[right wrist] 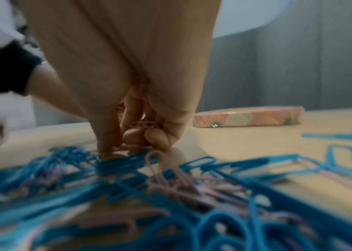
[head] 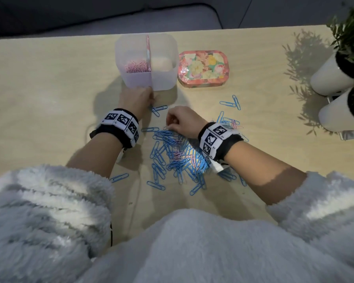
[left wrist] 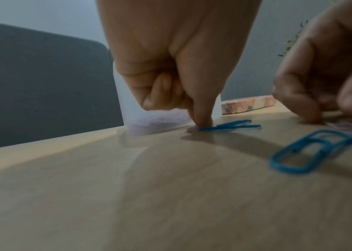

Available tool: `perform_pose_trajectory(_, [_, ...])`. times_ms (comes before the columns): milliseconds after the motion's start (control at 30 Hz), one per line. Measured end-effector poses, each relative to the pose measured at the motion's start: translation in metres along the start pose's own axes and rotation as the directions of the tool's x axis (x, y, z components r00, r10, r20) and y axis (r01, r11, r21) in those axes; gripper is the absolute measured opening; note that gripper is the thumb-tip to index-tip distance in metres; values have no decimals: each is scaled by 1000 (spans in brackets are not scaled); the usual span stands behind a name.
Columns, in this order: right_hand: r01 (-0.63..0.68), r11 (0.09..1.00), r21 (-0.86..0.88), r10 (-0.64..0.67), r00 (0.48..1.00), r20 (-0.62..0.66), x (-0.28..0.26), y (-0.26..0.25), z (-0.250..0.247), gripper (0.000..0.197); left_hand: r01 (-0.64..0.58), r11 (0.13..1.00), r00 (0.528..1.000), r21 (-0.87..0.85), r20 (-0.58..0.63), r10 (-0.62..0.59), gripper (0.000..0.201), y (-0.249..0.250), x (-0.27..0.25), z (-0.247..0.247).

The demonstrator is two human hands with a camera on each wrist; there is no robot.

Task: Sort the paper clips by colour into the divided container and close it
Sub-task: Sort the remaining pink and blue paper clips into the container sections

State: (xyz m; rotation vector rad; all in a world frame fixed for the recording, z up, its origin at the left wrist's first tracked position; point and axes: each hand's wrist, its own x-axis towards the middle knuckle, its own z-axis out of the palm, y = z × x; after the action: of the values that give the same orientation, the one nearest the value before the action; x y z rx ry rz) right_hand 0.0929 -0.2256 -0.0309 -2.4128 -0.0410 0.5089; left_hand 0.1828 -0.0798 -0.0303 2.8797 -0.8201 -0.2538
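Note:
The translucent divided container (head: 164,82) stands open at the back, with pink clips (head: 136,66) in its left compartment. Its floral lid (head: 202,68) lies flat to its right. A pile of mostly blue clips (head: 176,154) with a few pink ones (right wrist: 177,178) is spread in front of me. Just before the container, my left hand (head: 149,99) has its fingers curled and pinches a pink clip (left wrist: 192,128) on the tabletop beside two blue clips (left wrist: 230,126). At the pile's far edge, my right hand (head: 169,124) holds pink clips (right wrist: 143,124) in its curled fingers, fingertips (right wrist: 108,146) down on the pile.
Two white plant pots (head: 331,76) (head: 339,113) stand at the table's right edge. Stray blue clips (head: 231,103) lie right of the hands. A grey sofa (head: 90,15) sits beyond the table's far edge. A thin cable (head: 88,129) runs by my left wrist.

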Motion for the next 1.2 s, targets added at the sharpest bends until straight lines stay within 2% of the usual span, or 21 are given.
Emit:
perform_pose_trajectory(100, [7,994,-106,-4,1000,27,0,-1,1,8,-13,1000,1000,-22,-1,13,22,3,-5,-1])
perform_pose_trajectory(200, [9,988,-155,-3,999,40,-2,1,0,10,-33,978,999,-208,-28,28,32,10,-16,-6])
perform_pose_trajectory(267, [-2,995,-103,5,1000,24,-8,5,-2,9,-39,951,997,-307,-81,15,29,16,-21,-17])
perform_pose_trajectory(333, [-25,1000,-1,25,999,-36,-12,10,-9,10,0,924,983,-382,-169,-70,20,17,-17,-34])
perform_pose_trajectory(400, [-26,996,90,36,992,-122,-13,14,-19,17,53,904,944,-423,-273,-183,19,14,-8,-56])
perform_pose_trajectory(500, [-27,974,226,69,982,-177,-9,10,-37,26,187,909,909,-374,-286,-304,26,4,14,-76])
perform_pose_trajectory(633, [-43,850,524,203,946,-252,5,-8,-62,17,312,924,920,-222,-174,-352,32,-1,45,-83])
perform_pose_trajectory(733, [-67,718,693,302,927,-224,22,-27,-77,23,318,913,930,-254,-102,-352,31,-5,50,-81])
perform_pose_trajectory(833, [-97,516,851,309,948,-79,41,-50,-90,29,214,922,937,-322,-201,-287,35,-13,39,-77])
perform_pose_trajectory(900, [-90,472,877,262,964,-42,56,-69,-94,33,124,922,917,-367,-312,-248,36,-18,25,-73])
perform_pose_trajectory(1000, [-95,513,853,230,973,-31,82,-92,-94,36,80,922,890,-380,-389,-237,33,-17,-4,-63])
perform_pose_trajectory(1100, [-139,681,719,243,969,-42,103,-104,-89,30,66,943,887,-326,-414,-205,28,-5,-42,-47])
perform_pose_trajectory(1200, [-127,778,615,229,969,-89,104,-103,-86,32,-6,973,914,-232,-396,-88,24,11,-69,-30])
